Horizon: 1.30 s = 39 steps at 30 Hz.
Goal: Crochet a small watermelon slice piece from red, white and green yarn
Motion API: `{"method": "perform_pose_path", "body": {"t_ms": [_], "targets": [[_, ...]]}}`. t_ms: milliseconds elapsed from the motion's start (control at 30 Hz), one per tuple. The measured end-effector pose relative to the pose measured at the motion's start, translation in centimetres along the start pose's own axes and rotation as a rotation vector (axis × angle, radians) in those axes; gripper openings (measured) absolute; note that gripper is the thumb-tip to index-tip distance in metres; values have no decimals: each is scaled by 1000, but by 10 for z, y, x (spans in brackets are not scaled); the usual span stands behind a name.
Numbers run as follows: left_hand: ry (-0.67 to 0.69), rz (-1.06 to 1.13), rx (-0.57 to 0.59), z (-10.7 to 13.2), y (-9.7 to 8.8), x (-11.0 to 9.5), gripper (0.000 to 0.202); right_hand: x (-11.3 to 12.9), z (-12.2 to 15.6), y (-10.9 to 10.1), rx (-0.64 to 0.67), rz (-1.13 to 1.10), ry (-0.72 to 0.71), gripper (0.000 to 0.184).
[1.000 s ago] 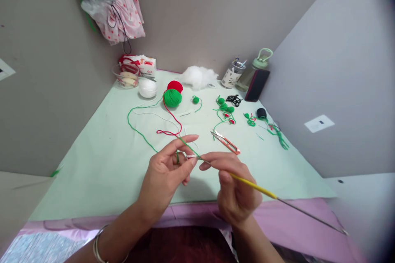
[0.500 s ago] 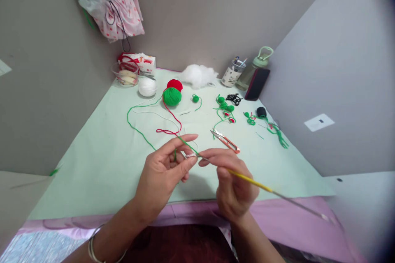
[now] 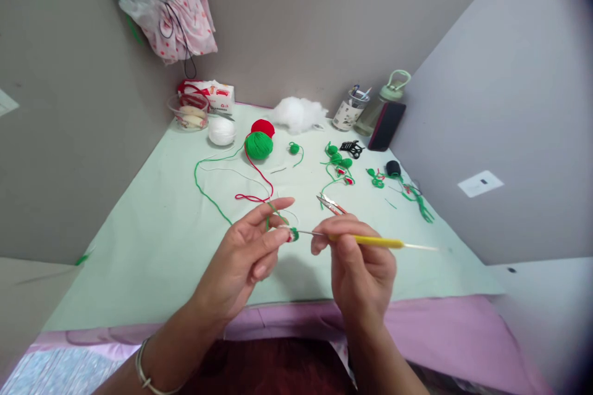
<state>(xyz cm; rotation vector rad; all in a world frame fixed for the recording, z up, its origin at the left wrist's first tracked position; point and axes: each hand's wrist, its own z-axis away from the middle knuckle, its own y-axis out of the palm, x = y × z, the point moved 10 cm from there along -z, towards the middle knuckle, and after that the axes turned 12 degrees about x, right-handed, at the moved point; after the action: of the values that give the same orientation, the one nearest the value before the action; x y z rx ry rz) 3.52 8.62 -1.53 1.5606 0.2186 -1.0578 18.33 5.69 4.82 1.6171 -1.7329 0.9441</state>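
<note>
The crochet piece (image 3: 293,235), small and green with a bit of red and white, is in the air just above the table (image 3: 139,228), between the two hands. The left hand (image 3: 245,253) pinches it with thumb and fingertips, the index finger raised and carrying the green yarn (image 3: 208,197). The right hand (image 3: 364,271) is closed around the yellow grip of the hook (image 3: 365,241), whose thin metal tip touches the piece. The piece looks very light and soft, so it probably deforms easily; the best hold seems to be at its edge, close to the tip. The hook is stiff and should be held at the yellow grip. The yarn runs back to the green ball (image 3: 258,145), beside a red ball (image 3: 263,128); snips (image 3: 331,203) lie near the right hand.
</note>
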Motion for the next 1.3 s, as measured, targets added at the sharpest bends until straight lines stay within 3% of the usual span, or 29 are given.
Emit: {"method": "perform_pose_path", "body": {"t_ms": [100, 233, 367, 467, 567, 733, 900, 1000, 1167, 1300], "targets": [[36, -111, 0, -1, 4, 0, 40, -2, -5, 9, 70, 19, 30, 22], [99, -126, -56, 0, 3, 1, 41, 12, 4, 18, 106, 309, -101, 36], [-20, 57, 12, -5, 5, 14, 42, 25, 13, 22, 78, 552, -233, 42], [-81, 164, 24, -7, 2, 17, 36, 14, 4, 4, 0, 300, -112, 30], [-9, 116, -34, -6, -3, 8, 37, -3, -4, -2, -15, 10, 34, 21], [65, -85, -27, -4, 6, 3, 35, -12, -7, 5, 35, -55, 99, 15], [71, -90, 10, -3, 11, 1, 27, -32, -4, 1, 13, -263, 232, 17], [76, -103, -7, -2, 8, -2, 26, -32, -3, 1, 18, -304, 238, 22], [100, -162, -34, 0, 3, -4, 27, -9, 1, 1, 62, -57, 129, 23], [145, -258, -63, 3, 0, -6, 28, 18, 5, 11, 143, 249, -75, 27]]}}
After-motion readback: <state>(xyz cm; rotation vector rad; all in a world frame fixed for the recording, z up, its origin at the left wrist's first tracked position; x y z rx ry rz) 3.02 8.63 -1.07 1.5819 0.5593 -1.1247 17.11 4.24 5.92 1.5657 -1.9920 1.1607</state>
